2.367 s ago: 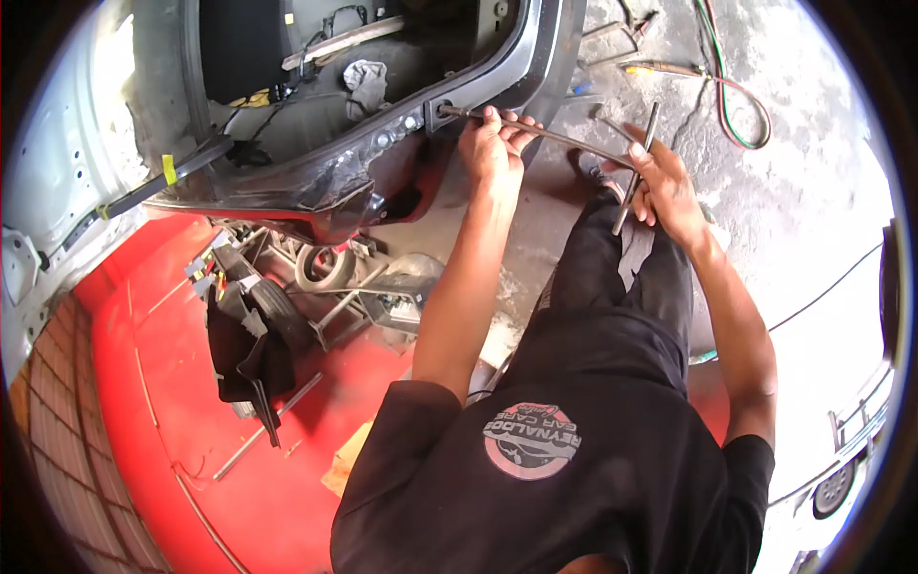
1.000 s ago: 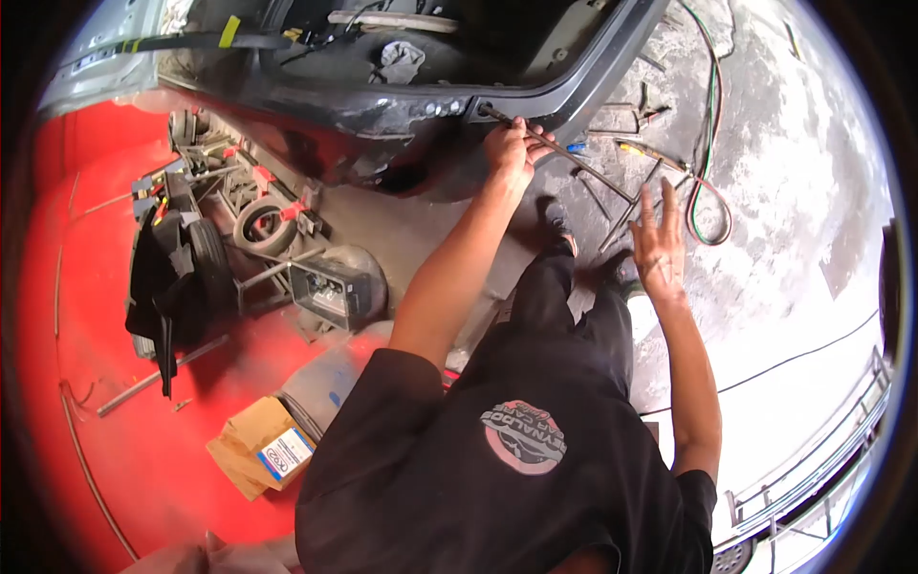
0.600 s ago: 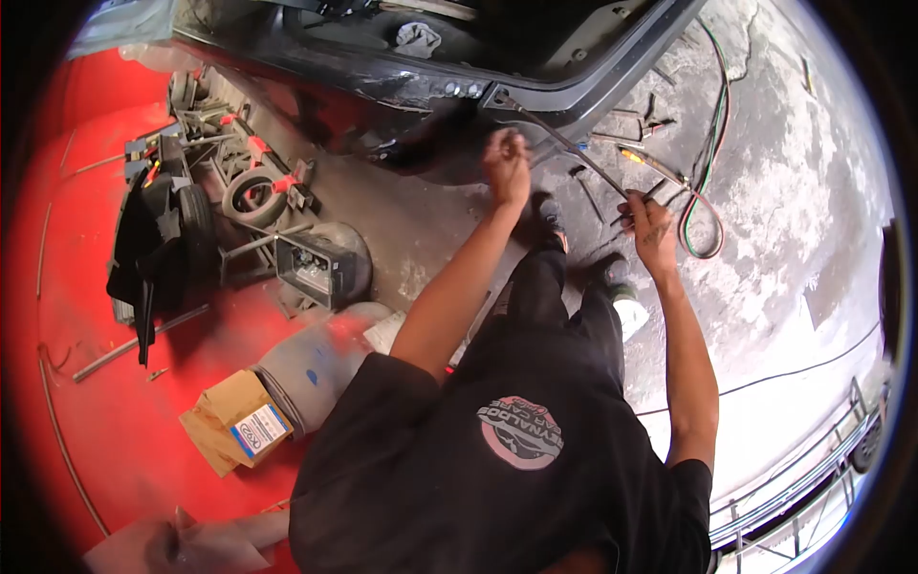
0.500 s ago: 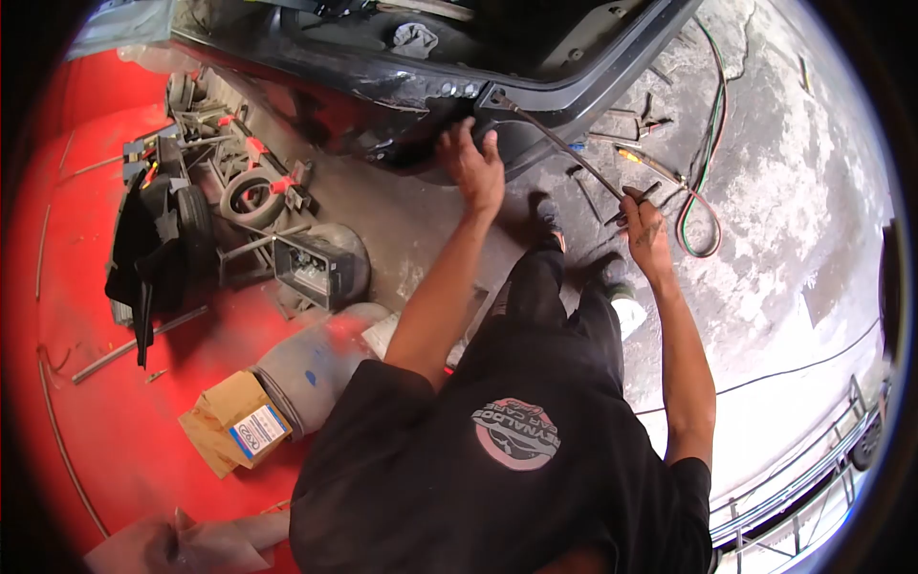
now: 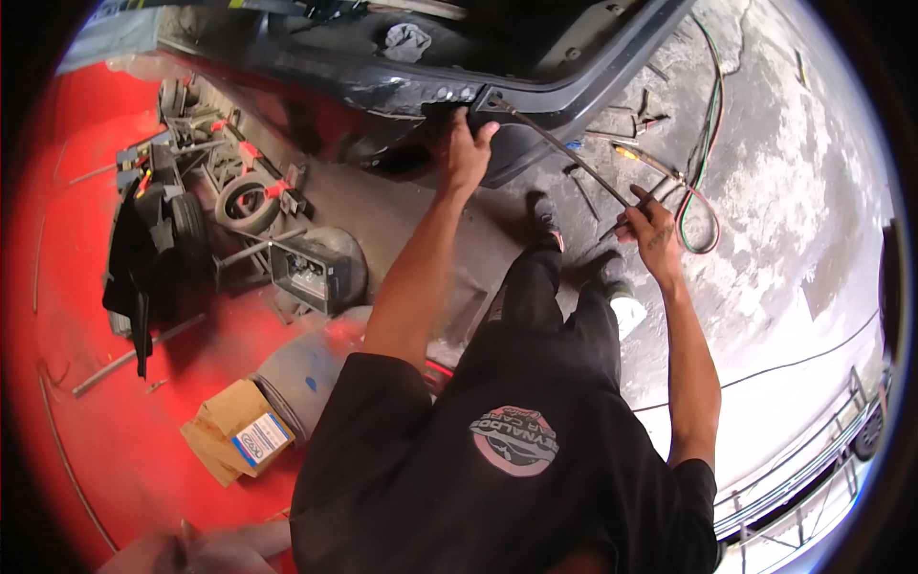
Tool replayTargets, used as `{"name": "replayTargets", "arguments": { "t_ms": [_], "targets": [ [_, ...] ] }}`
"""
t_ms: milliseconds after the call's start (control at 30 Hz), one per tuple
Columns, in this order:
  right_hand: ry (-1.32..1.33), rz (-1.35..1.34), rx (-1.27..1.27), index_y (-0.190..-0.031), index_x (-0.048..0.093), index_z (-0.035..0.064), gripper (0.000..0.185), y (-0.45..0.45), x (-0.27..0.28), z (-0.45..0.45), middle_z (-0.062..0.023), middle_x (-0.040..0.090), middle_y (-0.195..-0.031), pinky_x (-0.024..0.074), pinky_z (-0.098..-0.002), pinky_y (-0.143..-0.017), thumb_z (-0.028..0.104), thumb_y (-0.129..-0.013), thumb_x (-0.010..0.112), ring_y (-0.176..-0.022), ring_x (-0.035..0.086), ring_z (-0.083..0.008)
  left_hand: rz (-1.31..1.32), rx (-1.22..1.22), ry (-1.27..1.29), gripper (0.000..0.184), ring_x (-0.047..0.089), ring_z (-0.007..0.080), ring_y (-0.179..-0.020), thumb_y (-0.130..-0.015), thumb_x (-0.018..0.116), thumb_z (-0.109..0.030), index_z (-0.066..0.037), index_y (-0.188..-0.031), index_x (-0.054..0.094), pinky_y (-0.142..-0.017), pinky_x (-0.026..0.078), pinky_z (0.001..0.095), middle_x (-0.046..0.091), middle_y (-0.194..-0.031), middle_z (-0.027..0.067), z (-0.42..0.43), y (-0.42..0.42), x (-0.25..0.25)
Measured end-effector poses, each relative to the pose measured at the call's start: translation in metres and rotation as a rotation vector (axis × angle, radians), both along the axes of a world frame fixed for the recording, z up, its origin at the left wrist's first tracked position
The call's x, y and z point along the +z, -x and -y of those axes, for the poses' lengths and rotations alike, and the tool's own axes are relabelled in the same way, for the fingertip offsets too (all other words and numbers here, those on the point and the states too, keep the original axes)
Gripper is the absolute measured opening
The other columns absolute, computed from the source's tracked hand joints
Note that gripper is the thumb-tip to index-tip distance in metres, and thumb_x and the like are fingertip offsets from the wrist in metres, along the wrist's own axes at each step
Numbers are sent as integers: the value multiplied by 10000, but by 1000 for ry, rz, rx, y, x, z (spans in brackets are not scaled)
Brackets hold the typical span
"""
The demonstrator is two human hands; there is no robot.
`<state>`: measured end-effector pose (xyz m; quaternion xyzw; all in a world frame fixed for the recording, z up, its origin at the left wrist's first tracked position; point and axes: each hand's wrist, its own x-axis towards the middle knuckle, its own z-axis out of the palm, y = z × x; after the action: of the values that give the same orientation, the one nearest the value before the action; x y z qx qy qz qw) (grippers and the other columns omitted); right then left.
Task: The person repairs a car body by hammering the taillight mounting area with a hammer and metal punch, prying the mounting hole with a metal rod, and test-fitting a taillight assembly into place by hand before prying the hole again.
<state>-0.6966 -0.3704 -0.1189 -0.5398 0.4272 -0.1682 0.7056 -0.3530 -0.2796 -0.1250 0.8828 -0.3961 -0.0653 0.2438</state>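
Observation:
The dark car body point(image 5: 564, 100) spans the top of the view, with a dented, scuffed strip along its lower edge. My right hand point(image 5: 652, 237) is closed around the handle end of a long, thin metal rod point(image 5: 574, 153), which has a crosspiece near my fingers. The rod slants up to the left, and its far tip meets the car edge at a small opening. Just below that spot, my left hand point(image 5: 465, 158) reaches up to the body edge, thumb apart and fingers extended. Its fingertips are partly lost against the dark panel.
Green and red hoses point(image 5: 712, 143) and a torch-like tool point(image 5: 643, 159) lie on the floor to the right. A tyre point(image 5: 247, 203), a headlamp housing point(image 5: 311, 275), scattered metal parts and a cardboard box point(image 5: 229, 421) are at left. A crumpled white cloth point(image 5: 407, 42) rests inside the car.
My left hand has moved slightly up and left, closer against the panel edge. My right hand has shifted a little down with the rod's handle; the tip stays at the same spot.

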Motion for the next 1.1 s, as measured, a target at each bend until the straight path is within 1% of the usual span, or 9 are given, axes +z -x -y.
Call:
{"name": "replayTargets", "arguments": {
  "t_ms": [100, 233, 333, 433, 533, 833, 933, 967, 1100],
  "targets": [
    [48, -21, -12, -1411, 510, -78, 437, 0, -15, -9, -133, 692, -875, 570, -295, -646, 86, -1007, 534, -711, 676, -167, 28, 54, -100, 518, 607, 429, -1149, -889, 747, -345, -7, -1259, 612, -1007, 467, 456, 651, -1208, 256, 8, 10, 27],
    [328, -105, 5, -1370, 555, -61, 406, -2, -33, -25, -129, 702, -822, 542, -329, -654, 95, -995, 558, -679, 656, -176, 495, -457, 44, 246, 554, 369, -1109, -852, 732, -229, -38, -994, 669, -1059, 423, 496, 598, -1029, 168, 31, 38, 56],
    [493, -151, -28, -1328, 568, -71, 384, -3, -42, -28, -180, 707, -803, 528, -382, -678, 116, -993, 568, -679, 669, -262, 824, -573, -277, 323, 573, 361, -1141, -849, 750, -254, -52, -1094, 691, -1077, 415, 503, 633, -1108, 167, 79, 31, 94],
    [474, -176, -20, -1224, 598, -71, 306, -4, -30, -21, -247, 673, -794, 507, -443, -678, 110, -978, 592, -739, 671, -395, 525, -490, -933, 379, 683, 333, -1107, -840, 788, -341, -83, -1114, 757, -1003, 496, 439, 742, -1099, 163, 124, 3, 103],
    [490, -108, -49, -928, 546, -64, 188, -3, -18, -15, -323, 622, -828, 473, -545, -715, 102, -942, 634, -842, 611, -524, 692, -709, -851, 296, 738, 330, -977, -821, 797, -323, -78, -988, 794, -833, 578, 420, 765, -997, 162, 126, -20, 93],
    [328, -127, -165, -818, 575, -60, 200, -8, -8, -11, -275, 659, -782, 535, -486, -602, 95, -919, 650, -702, 680, -456, 580, -637, -1057, 354, 681, 354, -1101, -859, 764, -346, -45, -1042, 729, -940, 531, 461, 734, -1086, 181, 135, -19, 92],
    [-248, 156, -278, -927, 614, -65, 145, -6, -4, -6, -180, 682, -727, 552, -387, -502, 79, -929, 630, -612, 711, -324, 630, -685, -941, 305, 719, 361, -1020, -814, 778, -289, -41, -992, 769, -880, 566, 446, 751, -1010, 198, 137, -20, 92],
    [-230, 135, -292, -1083, 636, -75, 210, -7, -10, -5, -117, 669, -714, 547, -308, -450, 65, -927, 631, -573, 700, -217, 610, -675, -972, 320, 711, 359, -1046, -826, 782, -299, -42, -1015, 763, -902, 556, 452, 747, -1038, 201, 143, -17, 93],
    [-136, 85, -452, -1441, 510, 21, 502, -15, 17, -15, -182, 691, -753, 547, -333, -501, 92, -958, 628, -567, 677, -244, 564, -655, -1059, 363, 687, 365, -1106, -857, 776, -332, -40, -1070, 745, -954, 530, 475, 734, -1100, 210, 144, -13, 100]
  ]
}}
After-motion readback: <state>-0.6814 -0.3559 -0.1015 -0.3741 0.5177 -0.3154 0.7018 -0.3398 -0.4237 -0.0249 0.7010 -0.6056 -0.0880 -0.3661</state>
